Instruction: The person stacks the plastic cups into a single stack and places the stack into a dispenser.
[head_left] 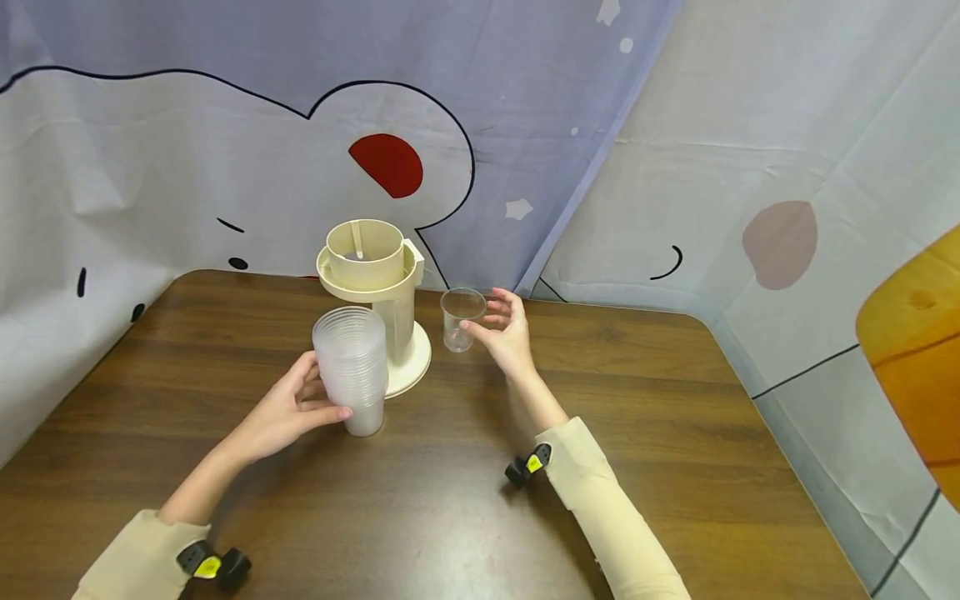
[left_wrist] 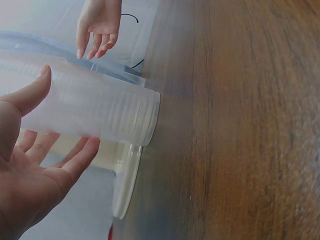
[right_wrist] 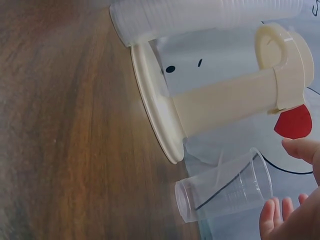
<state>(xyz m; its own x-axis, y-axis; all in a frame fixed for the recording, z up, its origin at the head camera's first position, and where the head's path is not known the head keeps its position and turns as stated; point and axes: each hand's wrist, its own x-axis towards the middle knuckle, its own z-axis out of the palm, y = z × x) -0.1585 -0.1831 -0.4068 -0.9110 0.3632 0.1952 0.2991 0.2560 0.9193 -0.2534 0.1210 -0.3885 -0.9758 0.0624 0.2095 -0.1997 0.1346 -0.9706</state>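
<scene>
A tall stack of clear plastic cups (head_left: 351, 367) stands upright on the table, close in front of a cream cup dispenser (head_left: 393, 321). My left hand (head_left: 300, 404) holds the stack's side, thumb across the front and fingers on the left, as the left wrist view also shows. A single clear plastic cup (right_wrist: 225, 187) stands upright to the right of the dispenser. Beside its rim is my right hand (head_left: 510, 333), thumb and fingers spread apart around the cup's right side. In the right wrist view, a gap shows between the thumb and the cup.
The dispenser has a round base (head_left: 411, 367) and a wide open ring (head_left: 366, 254) on top. Right behind the table's back edge hangs a printed curtain (head_left: 255, 167). The brown wooden table (head_left: 660, 433) extends to the front and right.
</scene>
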